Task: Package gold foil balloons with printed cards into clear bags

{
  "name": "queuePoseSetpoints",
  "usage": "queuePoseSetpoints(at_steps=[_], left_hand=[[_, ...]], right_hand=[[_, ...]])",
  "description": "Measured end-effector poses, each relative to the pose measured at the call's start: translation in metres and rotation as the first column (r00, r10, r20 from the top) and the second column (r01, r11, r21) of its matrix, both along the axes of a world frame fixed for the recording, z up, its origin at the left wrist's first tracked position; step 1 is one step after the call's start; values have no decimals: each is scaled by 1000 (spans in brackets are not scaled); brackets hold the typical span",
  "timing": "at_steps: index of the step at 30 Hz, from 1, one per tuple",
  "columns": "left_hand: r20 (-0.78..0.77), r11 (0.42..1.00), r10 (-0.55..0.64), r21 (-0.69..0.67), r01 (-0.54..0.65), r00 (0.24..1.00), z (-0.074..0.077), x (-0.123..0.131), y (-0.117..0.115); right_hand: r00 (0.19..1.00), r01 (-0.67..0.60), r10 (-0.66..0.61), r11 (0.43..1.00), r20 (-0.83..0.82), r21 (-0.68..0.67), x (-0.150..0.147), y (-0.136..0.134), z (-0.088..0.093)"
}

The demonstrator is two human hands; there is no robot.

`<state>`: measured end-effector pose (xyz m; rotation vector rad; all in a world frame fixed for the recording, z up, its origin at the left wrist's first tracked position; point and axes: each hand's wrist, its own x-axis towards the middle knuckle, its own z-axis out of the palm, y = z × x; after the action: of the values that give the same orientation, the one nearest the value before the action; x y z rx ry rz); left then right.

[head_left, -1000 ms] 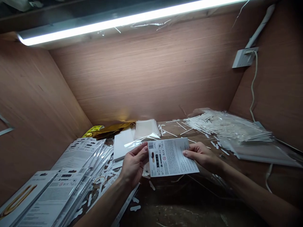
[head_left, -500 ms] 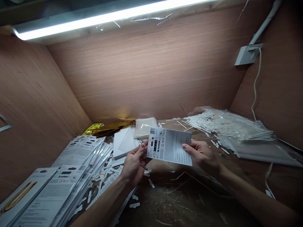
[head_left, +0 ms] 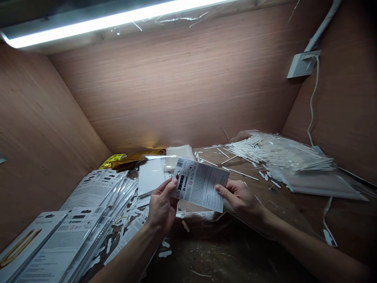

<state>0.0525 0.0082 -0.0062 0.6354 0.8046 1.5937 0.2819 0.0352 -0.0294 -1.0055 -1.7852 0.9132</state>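
Observation:
Between both hands, above the brown worktop, is a printed cardboard packaging card (head_left: pixel 203 184), its text side facing me and tilted down to the right. My left hand (head_left: pixel 163 204) pinches its left end, near the hang hole and barcode. The right end is gripped by my right hand (head_left: pixel 243 198), with the thumb on the printed face. Just behind my left hand lies a stack of white cards (head_left: pixel 151 177). Beyond the packaging card sits a pile of clear plastic sleeves (head_left: pixel 180 152).
Bagged printed cards (head_left: pixel 70 236) fill the left side. Small white cut-outs (head_left: pixel 165 254) are scattered about. White sticks (head_left: pixel 250 147) spill from a clear bag (head_left: pixel 303 157) at the back right. A power socket (head_left: pixel 303 65) is on the wall; a yellow packet (head_left: pixel 113 160) lies back left.
Both hands have shifted slightly left and down in view with the card, which has tilted further, its right end lower. The view itself has moved a little.

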Motion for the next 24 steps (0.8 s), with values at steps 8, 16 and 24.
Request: queuePoseSetpoints(at_steps=[8,16,24], left_hand=[[5,998,61,-5,-61,998,4,-2,-1],[0,995,96,17,-96,995,8,-5,-1],[-14,998,58,22,-58,998,10,-1,-4]], right_hand=[[995,-48,44,997,86,53,4,-4,7],[992,-63,47,990,118,129,9,-5,10],[1000,15,-17,997,17,71,7,-11,6]])
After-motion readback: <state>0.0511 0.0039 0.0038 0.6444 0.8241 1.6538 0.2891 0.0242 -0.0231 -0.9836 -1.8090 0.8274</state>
